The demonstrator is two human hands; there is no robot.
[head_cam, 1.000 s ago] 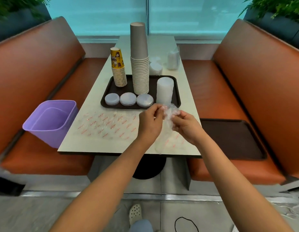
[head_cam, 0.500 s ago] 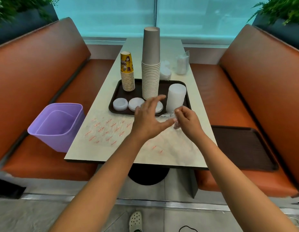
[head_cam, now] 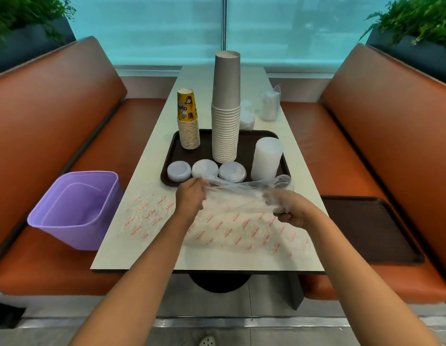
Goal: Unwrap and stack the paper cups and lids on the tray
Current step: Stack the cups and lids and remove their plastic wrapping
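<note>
Hands held the empty wrap [head_cam: 238, 189] tight: left hand [head_cam: 190, 196] and right hand [head_cam: 286, 208] each gripped an end, stretched just before the tray [head_cam: 170, 156] of stacked cups [head_cam: 225, 131] and lids [head_cam: 266, 156].

Left hand [head_cam: 190, 196] and right hand [head_cam: 288, 208] grip a clear plastic wrapper [head_cam: 238, 193] stretched between them, just before the tray [head_cam: 170, 156].
</note>
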